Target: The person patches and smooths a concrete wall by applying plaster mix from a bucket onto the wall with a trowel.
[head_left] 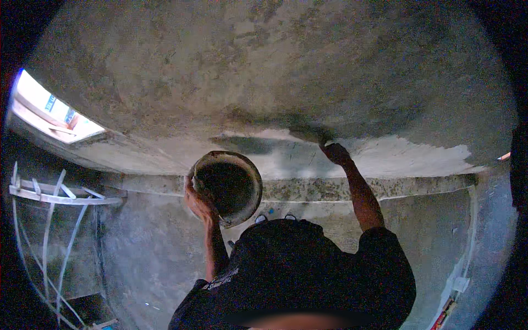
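Note:
My left hand [200, 202] is closed on the left side of a round, worn bucket [254, 184], with the fingers on its rim. The bucket's mouth faces up, and its inside is too dark for me to make out what is in it. Farther right, my right hand [336, 154] is closed and raised close to the wall [308, 60]. It grips a dark hand tool [322, 136] that lies against the wall, blurred into the shadow. Around it the wall has damp grey patches above a paler, uneven-edged band [407, 151].
A ledge [313, 188] runs along the wall's foot. A bright opening [52, 110] is at the far left, above a pale frame of poles [55, 198]. My shoes [261, 219] stand on the grey floor [148, 236]. Small items [444, 313] lie at the lower right.

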{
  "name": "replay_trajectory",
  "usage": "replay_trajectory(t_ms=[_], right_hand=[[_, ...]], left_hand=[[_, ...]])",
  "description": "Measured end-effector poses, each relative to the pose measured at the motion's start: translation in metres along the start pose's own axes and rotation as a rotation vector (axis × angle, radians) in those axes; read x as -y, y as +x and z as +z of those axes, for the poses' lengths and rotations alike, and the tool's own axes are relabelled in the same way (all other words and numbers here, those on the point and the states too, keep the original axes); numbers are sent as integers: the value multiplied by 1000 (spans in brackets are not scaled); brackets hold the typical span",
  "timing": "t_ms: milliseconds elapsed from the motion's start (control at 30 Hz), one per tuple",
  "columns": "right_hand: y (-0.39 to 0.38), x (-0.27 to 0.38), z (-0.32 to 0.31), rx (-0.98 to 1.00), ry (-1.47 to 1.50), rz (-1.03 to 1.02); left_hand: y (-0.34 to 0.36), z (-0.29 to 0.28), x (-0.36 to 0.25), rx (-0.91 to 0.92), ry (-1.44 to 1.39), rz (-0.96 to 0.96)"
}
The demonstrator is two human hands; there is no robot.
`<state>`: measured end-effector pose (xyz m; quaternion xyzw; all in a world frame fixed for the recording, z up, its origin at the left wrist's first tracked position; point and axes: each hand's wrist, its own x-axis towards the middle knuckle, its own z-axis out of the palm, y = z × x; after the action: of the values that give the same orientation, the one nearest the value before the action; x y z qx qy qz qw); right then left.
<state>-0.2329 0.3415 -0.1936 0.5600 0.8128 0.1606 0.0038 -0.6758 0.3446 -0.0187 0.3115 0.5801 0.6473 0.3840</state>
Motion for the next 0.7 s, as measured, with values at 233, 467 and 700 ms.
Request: replay_trajectory(t_ms=[233,467,700], right_hand=[[-36,29,64,-4,-76,-132],[-4,72,-52,309,611,7],[54,112,-152,427,818,173]], left_hand=[[4,2,13,72,-106,-39],[-6,13,-27,38,-76,-194],[15,0,24,43,-29,111]])
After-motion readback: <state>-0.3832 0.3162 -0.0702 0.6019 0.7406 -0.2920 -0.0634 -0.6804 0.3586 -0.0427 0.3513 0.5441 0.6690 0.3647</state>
